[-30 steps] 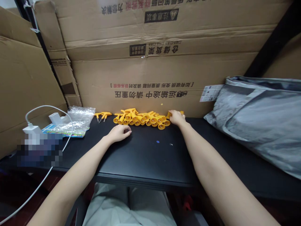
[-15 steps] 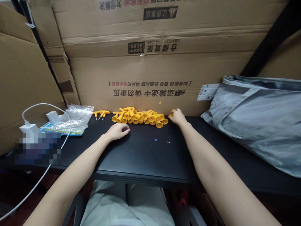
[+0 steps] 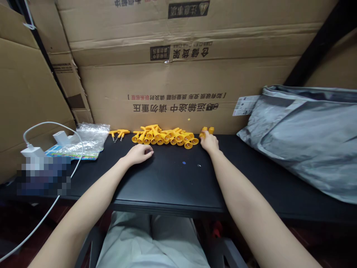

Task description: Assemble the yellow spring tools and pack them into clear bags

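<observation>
Along the back of the black table lies a pile of yellow corkscrews (image 3: 167, 137), several with their flared, cone-shaped ends facing me. Just in front of the pile's left part, my left hand (image 3: 138, 153) rests on the table, its fingers loosely curved, thumb apart and nothing seen in it. Right of the pile, my right hand (image 3: 209, 143) has its fingers closed around a yellow corkscrew part (image 3: 202, 134); most of it is hidden by the fingers. Another yellow piece (image 3: 211, 130) shows just beyond the knuckles. Left of the pile lie a few yellow T-handles with bare metal spirals (image 3: 119, 133).
A cardboard sheet (image 3: 178, 80) stands behind the table (image 3: 167, 186). At right is a grey fabric bag (image 3: 301, 141). To the left are crumpled clear plastic (image 3: 92, 139), a white charger with a cable (image 3: 33, 153) and a blurred-out object. A small blue dot (image 3: 184, 162) lies mid-table.
My right hand has shifted slightly toward me and left, and yellow pieces now show beyond its fingers. My left hand stays in place. The view has tilted slightly.
</observation>
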`<state>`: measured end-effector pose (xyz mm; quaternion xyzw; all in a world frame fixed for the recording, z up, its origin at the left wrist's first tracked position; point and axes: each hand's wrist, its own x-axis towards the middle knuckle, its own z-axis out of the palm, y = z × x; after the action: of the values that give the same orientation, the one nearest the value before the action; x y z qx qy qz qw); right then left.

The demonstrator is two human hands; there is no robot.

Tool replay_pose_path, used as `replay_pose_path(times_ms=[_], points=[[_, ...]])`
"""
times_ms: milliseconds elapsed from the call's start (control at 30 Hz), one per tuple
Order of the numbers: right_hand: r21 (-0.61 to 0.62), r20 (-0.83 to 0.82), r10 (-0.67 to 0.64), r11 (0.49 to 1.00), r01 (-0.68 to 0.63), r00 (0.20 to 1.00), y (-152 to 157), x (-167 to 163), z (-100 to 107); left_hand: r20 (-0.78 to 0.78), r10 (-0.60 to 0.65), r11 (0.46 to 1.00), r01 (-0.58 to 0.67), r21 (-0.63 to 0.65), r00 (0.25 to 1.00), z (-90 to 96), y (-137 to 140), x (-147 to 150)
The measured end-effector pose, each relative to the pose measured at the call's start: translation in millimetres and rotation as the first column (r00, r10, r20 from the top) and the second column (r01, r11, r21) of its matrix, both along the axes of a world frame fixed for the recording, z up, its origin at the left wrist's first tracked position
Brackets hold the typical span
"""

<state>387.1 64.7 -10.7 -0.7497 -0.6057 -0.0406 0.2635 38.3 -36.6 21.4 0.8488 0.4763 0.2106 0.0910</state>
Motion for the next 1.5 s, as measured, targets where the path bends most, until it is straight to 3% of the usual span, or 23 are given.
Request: replay_pose_path(times_ms=[200, 400, 767, 867, 933, 1000, 1100, 1167, 1267, 1333, 1433, 1500], points=[[0.020, -0.105, -0.069, 0.997, 0.072, 0.992, -13, -2, 5, 0.012, 0.002, 1.000, -0.002, -0.001, 1.000, -0.1, 0, -1], [-0.103, -0.189, -0.165, 0.984, 0.148, 0.968, -25, -3, 14, 0.026, 0.021, 1.000, -0.020, -0.005, 0.999, -0.5, 2, -3], [-0.265, -0.140, -0.099, 0.962, 0.059, 0.985, -42, -9, 26, 0.015, 0.054, 0.999, -0.054, 0.001, 0.998, 1.9, 1, -6], [-0.283, -0.129, -0.093, 0.958, 0.053, 0.987, -44, -11, 28, 0.014, 0.122, 0.991, -0.122, 0.048, 0.992, 6.4, 1, -11], [-0.286, -0.126, -0.096, 0.957, 0.057, 0.987, -45, -12, 28, 0.059, 0.235, 0.965, -0.240, 0.102, 0.970, 10.5, 6, -19], [-0.286, -0.129, -0.092, 0.957, 0.052, 0.987, -46, -13, 29, 0.186, 0.375, 0.907, -0.401, 0.131, 0.908, 14.1, 16, -32], [-0.290, -0.131, -0.085, 0.956, 0.044, 0.988, -49, -16, 29, 0.334, 0.588, 0.779, -0.627, 0.013, 0.737, 15.1, 37, -62], [-0.297, -0.125, -0.091, 0.954, 0.050, 0.988, -51, -18, 30, 0.289, 0.710, 0.685, -0.725, -0.071, 0.642, 11.7, 51, -86], [-0.300, -0.116, -0.096, 0.952, 0.057, 0.989, -52, -20, 31, 0.101, 0.741, 0.665, -0.746, 0.032, 0.664, 2.3, 65, -118], [-0.299, -0.111, -0.093, 0.953, 0.056, 0.989, -52, -20, 32, -0.034, 0.724, 0.689, -0.721, 0.071, 0.689, -4.2, 70, -130], [-0.299, -0.103, -0.091, 0.953, 0.056, 0.991, -52, -20, 32, -0.158, 0.708, 0.704, -0.704, 0.092, 0.688, -11.0, 73, -129], [-0.299, -0.102, -0.085, 0.953, 0.051, 0.991, -52, -20, 31, -0.183, 0.737, 0.673, -0.732, 0.111, 0.650, -13.3, 74, -120]])
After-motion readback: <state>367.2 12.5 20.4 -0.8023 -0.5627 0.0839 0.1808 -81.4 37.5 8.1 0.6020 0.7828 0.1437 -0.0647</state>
